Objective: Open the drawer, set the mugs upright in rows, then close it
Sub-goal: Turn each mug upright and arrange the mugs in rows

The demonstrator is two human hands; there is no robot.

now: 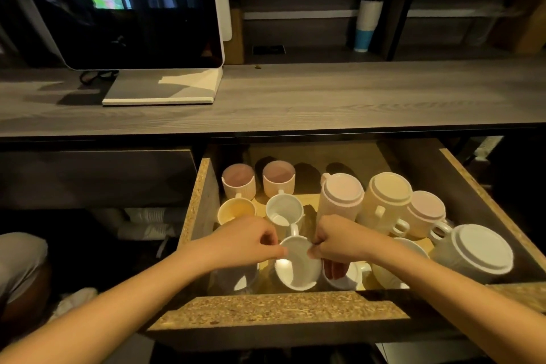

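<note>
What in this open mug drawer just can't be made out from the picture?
Head view:
- Pale mug at front left: dim, partly under the left hand.
- White handled mug: the right hand, pinching the round white centre mug, hides its mouth.
- Cream vessel behind the right forearm: mug or bowl, unclear.
- Chipboard drawer's back: shadowed under the grey wooden countertop.

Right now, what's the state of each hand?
Left hand: pinches the rim of the white mug.
Right hand: pinches the same mug's opposite rim.
</note>
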